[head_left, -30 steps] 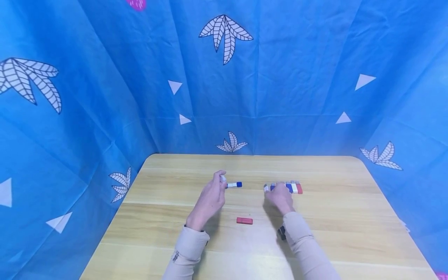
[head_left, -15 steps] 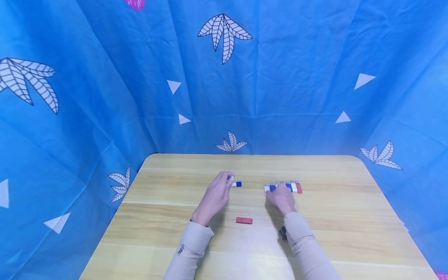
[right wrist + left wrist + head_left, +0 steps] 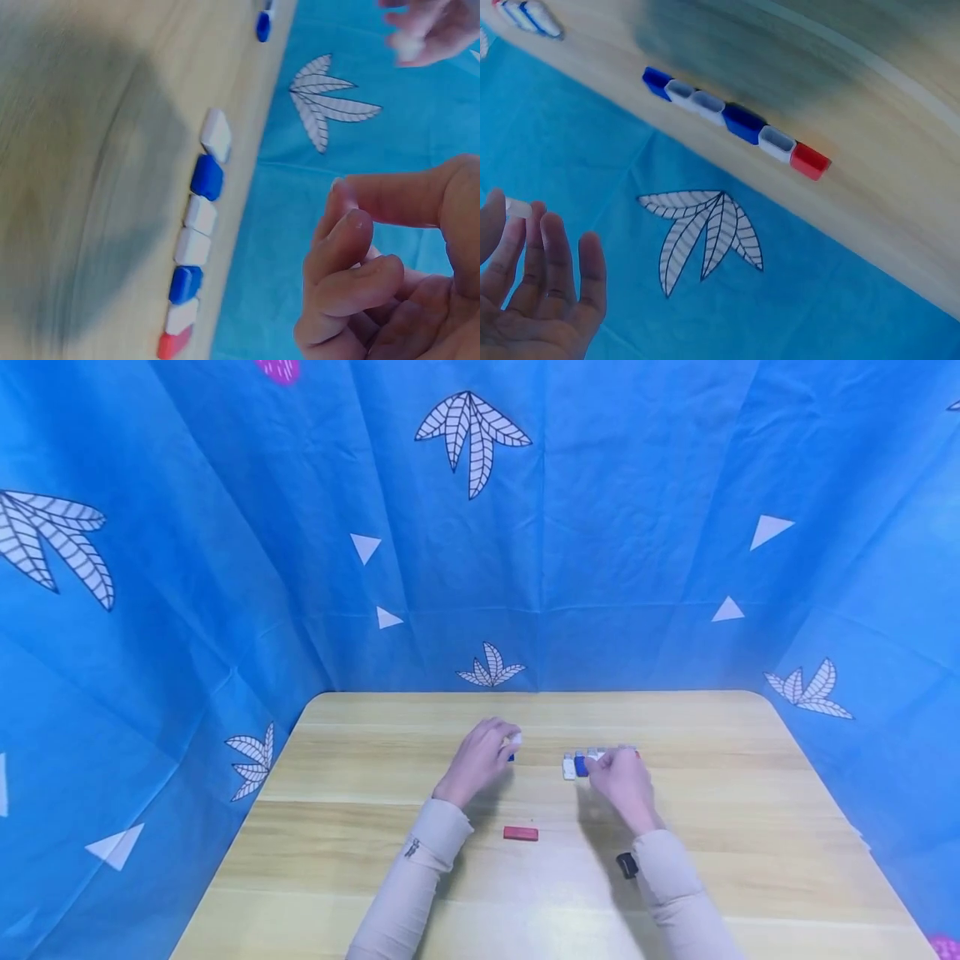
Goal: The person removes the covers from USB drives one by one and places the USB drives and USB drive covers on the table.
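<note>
My left hand point(image 3: 477, 760) is raised above the left part of the table, pinching a small white cap point(image 3: 519, 208) between thumb and fingertips. Below it runs a line of blue, white and red caps point(image 3: 744, 124), mostly hidden by that hand in the head view. My right hand point(image 3: 624, 783) hovers by a row of USB flash drives, its fingers loosely curled and nothing visible in them. At the row's left end lie a white flash drive point(image 3: 568, 767) and a blue flash drive point(image 3: 581, 766). Further white, blue and red ones show in the right wrist view.
A flat red piece point(image 3: 521, 833) lies on the wooden table point(image 3: 360, 860), nearer the person. Beside the right sleeve sits a small black object point(image 3: 627, 865). Blue patterned cloth point(image 3: 600, 527) hangs around the table's back and sides.
My left hand has moved right with the white cap, covering most of the line of caps. The right hand has shifted right, leaving the left-end white and blue flash drives uncovered.
</note>
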{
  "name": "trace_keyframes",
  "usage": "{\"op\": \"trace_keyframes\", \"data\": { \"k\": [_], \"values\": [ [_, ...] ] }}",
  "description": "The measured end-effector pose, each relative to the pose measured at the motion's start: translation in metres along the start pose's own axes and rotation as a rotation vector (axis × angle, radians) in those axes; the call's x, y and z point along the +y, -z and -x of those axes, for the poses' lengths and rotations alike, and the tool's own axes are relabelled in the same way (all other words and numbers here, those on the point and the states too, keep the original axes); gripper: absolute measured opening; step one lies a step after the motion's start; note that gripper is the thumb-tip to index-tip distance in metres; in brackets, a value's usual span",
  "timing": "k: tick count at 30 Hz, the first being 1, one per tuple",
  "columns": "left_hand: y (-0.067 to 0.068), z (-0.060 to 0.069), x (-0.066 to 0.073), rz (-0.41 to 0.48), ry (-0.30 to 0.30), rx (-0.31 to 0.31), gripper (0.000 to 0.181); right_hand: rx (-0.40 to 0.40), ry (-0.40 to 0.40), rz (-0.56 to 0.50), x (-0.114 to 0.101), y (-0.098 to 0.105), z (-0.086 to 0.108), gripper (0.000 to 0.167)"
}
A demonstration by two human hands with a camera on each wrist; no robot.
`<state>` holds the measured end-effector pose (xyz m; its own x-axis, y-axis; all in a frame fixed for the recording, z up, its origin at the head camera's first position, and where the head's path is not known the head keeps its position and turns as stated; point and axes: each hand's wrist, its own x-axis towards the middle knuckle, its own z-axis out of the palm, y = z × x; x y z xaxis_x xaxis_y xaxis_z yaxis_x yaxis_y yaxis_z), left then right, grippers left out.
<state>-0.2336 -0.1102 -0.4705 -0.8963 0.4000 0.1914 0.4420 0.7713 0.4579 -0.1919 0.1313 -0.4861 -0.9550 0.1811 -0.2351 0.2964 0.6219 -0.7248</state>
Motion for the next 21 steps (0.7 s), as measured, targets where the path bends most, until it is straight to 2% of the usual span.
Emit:
{"op": "trace_keyframes", "data": {
  "k": [3,9,14,21],
  "values": [
    [-0.006,-0.010,-0.002,0.003,0.008,-0.038,0.029,0.002,0.019,-0.009,0.000,0.008,0.009,0.027],
    [-0.024,-0.025,-0.010,0.004,0.024,-0.119,0.026,-0.001,0.050,0.003,0.001,0.014,0.021,0.029],
    [-0.039,-0.032,-0.018,-0.017,0.038,-0.181,0.024,0.016,0.088,0.005,0.002,0.014,0.028,0.026],
    [-0.048,-0.037,-0.024,-0.087,0.049,-0.257,0.020,0.057,0.115,0.025,0.007,0.016,0.033,0.025]
  ]
}}
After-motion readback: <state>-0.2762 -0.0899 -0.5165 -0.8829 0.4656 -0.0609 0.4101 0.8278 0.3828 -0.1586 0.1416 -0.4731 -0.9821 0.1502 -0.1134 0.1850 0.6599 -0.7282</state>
